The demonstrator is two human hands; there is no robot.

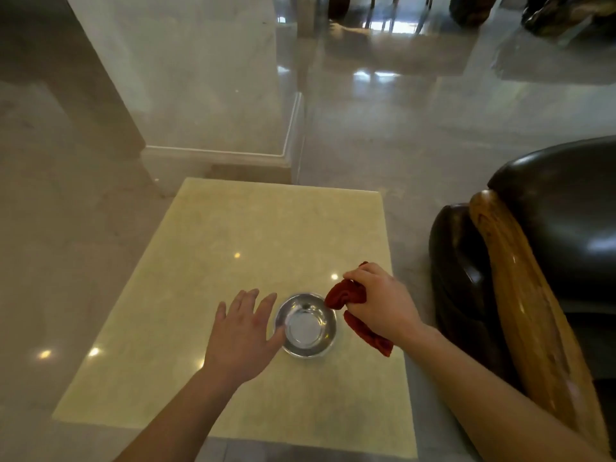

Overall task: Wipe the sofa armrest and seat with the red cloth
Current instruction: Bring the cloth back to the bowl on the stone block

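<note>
The right hand (380, 303) squeezes the red cloth (353, 306) just beside the shiny bowl (306, 325). The left hand (246, 331) is spread flat, its thumb touching the bowl's other side. Lots of bare table (266, 228) lies past them.

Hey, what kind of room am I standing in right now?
Probably a living room or a lounge. A dark leather sofa with a carved wooden armrest stands at the right, beside a low stone-topped table on a polished marble floor.
</note>
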